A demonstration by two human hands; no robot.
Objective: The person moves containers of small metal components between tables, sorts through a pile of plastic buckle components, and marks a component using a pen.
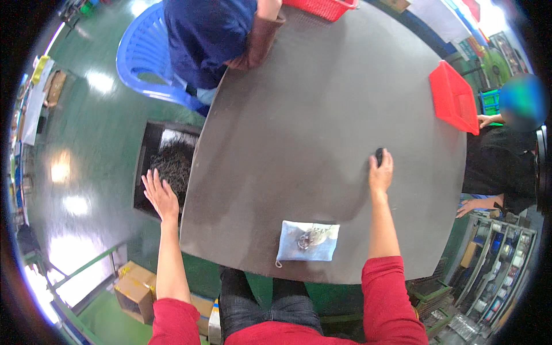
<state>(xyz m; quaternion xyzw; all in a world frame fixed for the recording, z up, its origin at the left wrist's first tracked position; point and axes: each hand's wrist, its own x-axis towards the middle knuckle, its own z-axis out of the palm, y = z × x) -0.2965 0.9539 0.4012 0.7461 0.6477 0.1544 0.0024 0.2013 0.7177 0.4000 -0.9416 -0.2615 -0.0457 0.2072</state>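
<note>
**One hand by the bin, one hand on a small black piece**

I see a person in red sleeves at a big grey table (310, 155). The right hand (381, 173) pinches a small black piece (379, 154) between thumb and fingers, out on the right side of the table. A pinch looks about right for a thing that little. It is too small for me to tell just what it is.

The left hand (161, 195) is spread wide with nothing in it that I can see. It is over the edge of a dark bin (140, 187) full of a black heap (175, 164). The bin is beside the table's left edge, probably so the arm can reach it easily.

A light blue cloth (287, 250) lies flat near the person's lap, between the two arms, so it blocks neither one. A red basket (454, 98) is at the right edge, and a co-worker's hand (486, 120) is at its rim, maybe to steady it.
</note>
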